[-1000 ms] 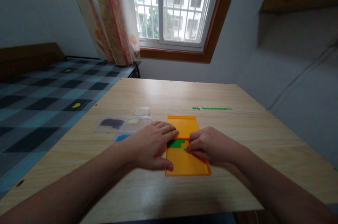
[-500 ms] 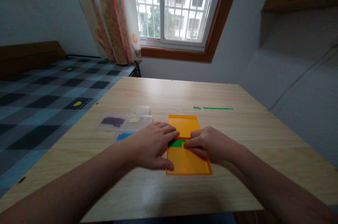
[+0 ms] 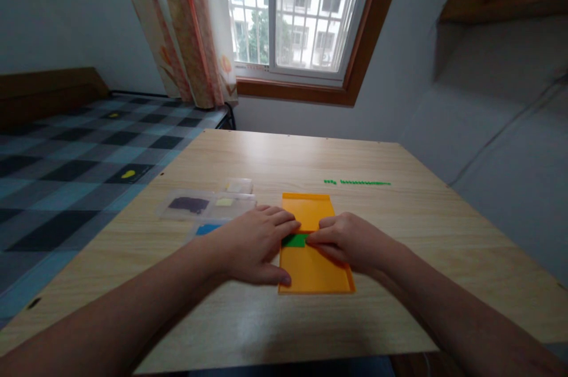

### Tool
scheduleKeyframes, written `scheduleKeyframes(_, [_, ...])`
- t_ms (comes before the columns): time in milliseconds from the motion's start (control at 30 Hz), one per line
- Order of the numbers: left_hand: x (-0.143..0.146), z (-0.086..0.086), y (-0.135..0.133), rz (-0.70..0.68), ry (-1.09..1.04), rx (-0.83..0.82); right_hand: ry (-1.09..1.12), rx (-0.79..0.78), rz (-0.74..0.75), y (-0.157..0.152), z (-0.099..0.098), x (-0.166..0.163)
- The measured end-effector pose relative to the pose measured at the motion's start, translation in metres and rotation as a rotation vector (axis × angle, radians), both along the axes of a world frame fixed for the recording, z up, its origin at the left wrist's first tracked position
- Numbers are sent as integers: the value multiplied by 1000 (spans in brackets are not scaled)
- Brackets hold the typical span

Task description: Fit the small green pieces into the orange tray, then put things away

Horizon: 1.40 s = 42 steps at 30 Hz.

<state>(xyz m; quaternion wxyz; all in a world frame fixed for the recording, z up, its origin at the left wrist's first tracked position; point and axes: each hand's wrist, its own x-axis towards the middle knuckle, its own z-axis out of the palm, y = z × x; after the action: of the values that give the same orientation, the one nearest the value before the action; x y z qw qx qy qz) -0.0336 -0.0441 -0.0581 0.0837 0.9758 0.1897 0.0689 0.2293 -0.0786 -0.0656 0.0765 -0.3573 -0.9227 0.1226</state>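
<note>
An open orange case (image 3: 310, 270) lies on the wooden table (image 3: 275, 158) in front of me. A patch of small green pieces (image 3: 293, 240) sits in it near the hinge. My left hand (image 3: 252, 241) lies flat on the case's left edge, fingers stretched toward the green patch, thumb at the near corner. My right hand (image 3: 346, 239) rests on the case's right side, its fingers curled and their tips pressed against the green pieces. What lies under those fingertips is hidden.
Clear plastic boxes (image 3: 208, 206) with purple, yellow and blue contents stand left of the case. A row of small green pieces (image 3: 359, 182) lies further back on the right. A bed with a checked cover (image 3: 89, 170) is at the left, a window (image 3: 288, 10) behind.
My right fingertips have slid left over the green pieces, so less green shows now. The left hand has stayed in place.
</note>
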Motion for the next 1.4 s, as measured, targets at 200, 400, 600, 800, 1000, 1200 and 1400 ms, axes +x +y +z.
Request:
scheduleKeyframes(200, [-1, -3, 1, -4, -9, -5, 24, 7, 19, 0, 0, 0])
scheduleKeyframes(400, [0, -1, 0, 1, -3, 1, 1, 6, 4, 0, 1, -1])
scheduleKeyframes(600, [0, -2, 1, -1, -18, 1, 44, 28, 21, 1, -4, 1])
scheduleKeyframes(800, [0, -3, 1, -1, -13, -2, 399, 283, -215, 20, -11, 24])
scheduleKeyframes(1000, [-1, 0, 0, -1, -33, 2, 427, 547, -634, 62, -33, 49])
scheduleKeyframes(1200, [-1, 1, 1, 9, -34, 7, 128, 418, -708, 80, -61, 40])
scheduleKeyframes(1400, [0, 1, 1, 5, -27, 7, -47, 278, -704, 80, -58, 34])
